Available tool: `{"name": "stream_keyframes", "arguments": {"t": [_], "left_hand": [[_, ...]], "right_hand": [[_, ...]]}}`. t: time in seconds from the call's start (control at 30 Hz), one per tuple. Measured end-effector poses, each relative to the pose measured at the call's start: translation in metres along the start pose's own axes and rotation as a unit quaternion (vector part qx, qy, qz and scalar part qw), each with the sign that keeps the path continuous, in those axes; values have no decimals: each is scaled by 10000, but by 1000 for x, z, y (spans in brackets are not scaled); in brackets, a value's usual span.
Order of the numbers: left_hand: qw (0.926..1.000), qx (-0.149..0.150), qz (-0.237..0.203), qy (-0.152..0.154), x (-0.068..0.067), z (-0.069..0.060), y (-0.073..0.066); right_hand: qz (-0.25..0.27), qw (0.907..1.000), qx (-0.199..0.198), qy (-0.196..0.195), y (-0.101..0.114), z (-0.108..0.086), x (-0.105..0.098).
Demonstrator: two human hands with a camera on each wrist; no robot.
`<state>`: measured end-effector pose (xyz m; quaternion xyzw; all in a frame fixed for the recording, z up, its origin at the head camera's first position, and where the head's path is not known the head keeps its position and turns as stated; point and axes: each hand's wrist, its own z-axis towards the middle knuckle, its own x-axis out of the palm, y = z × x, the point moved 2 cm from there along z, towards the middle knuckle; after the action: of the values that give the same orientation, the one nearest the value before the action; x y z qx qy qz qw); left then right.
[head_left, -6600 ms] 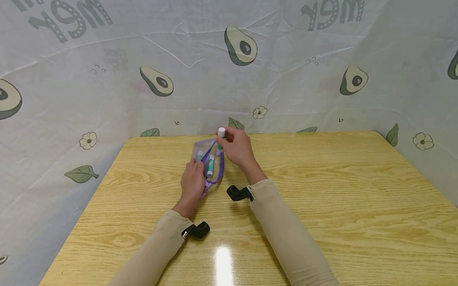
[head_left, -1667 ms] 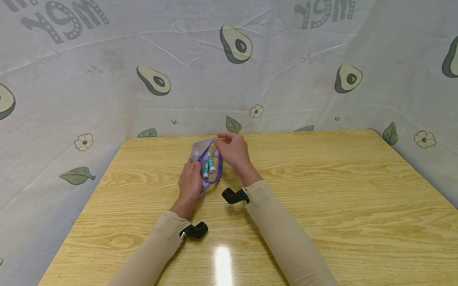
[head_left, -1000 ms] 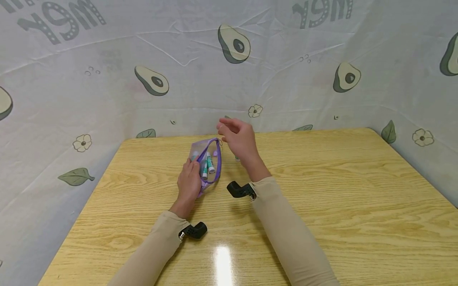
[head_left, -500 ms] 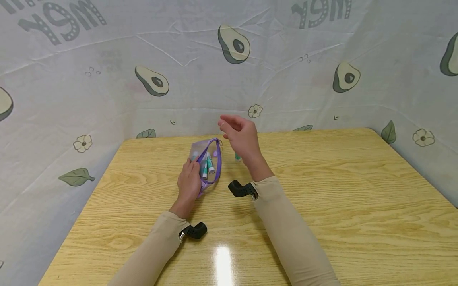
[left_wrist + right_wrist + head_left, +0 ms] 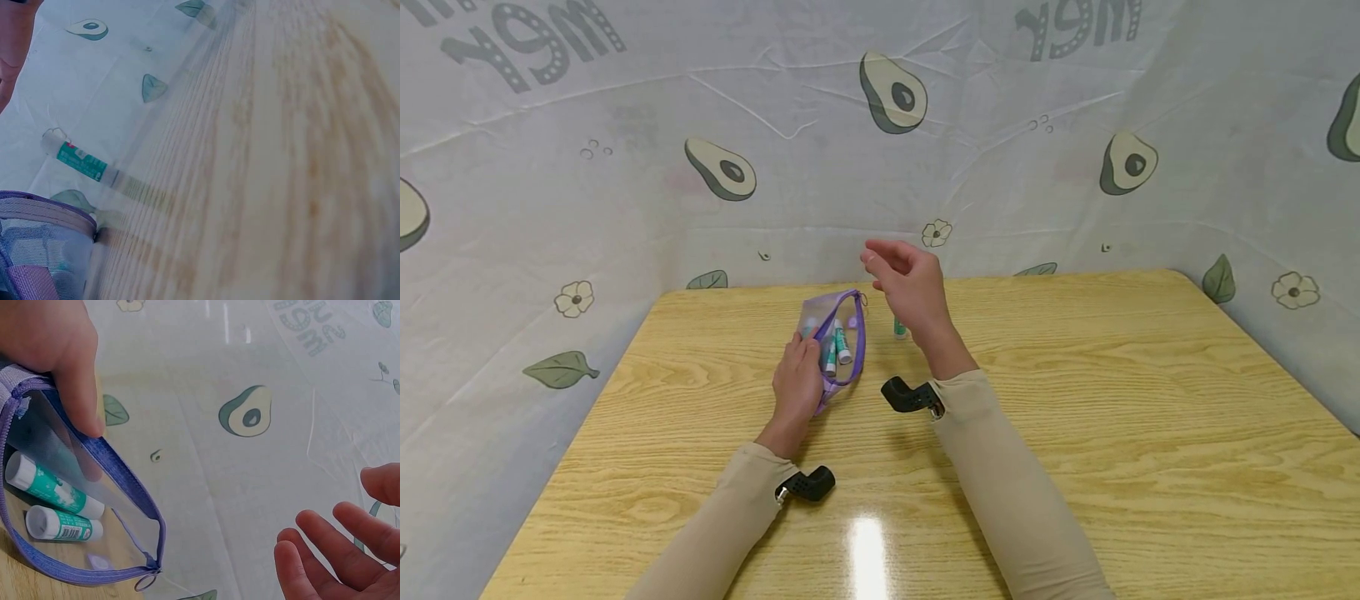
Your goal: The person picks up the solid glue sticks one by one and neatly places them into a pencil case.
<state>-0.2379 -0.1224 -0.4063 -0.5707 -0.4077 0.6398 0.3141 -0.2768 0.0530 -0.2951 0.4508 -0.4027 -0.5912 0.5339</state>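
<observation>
My left hand (image 5: 797,379) grips the near side of a purple-edged mesh zip pouch (image 5: 860,333), thumb along the rim, holding its mouth open. In the right wrist view, two green-and-white glue sticks, an upper one (image 5: 59,490) and a lower one (image 5: 65,525), lie inside. In the head view, another pale shape (image 5: 809,325) shows faintly through the mesh above my left fingers. My right hand (image 5: 910,283) hovers right of the pouch with fingers spread and nothing in it. Behind its wrist a further glue stick (image 5: 900,330) stands upright on the table, partly hidden; the left wrist view shows it whole.
The wooden table (image 5: 1075,400) stretches widely to the right and toward me. A patterned cloth backdrop (image 5: 1000,183) rises at its back edge. A small ring (image 5: 145,582) hangs at the pouch's zipper end.
Earliest, my right hand held a glue stick at the pouch mouth; later it was at the rim without it. It has since lifted up and right, uncovering the standing glue stick. My left hand stays put.
</observation>
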Motion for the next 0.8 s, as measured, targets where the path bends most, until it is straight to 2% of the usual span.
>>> {"name": "stream_keyframes", "arguments": {"t": [0.43, 0.8], "left_hand": [[9999, -82, -20, 86, 0, -1, 0], [10000, -26, -16, 84, 0, -1, 1]], "right_hand": [[-61, 10000, 10, 31, -2, 2, -7], [-59, 9999, -46, 103, -6, 5, -17]]}}
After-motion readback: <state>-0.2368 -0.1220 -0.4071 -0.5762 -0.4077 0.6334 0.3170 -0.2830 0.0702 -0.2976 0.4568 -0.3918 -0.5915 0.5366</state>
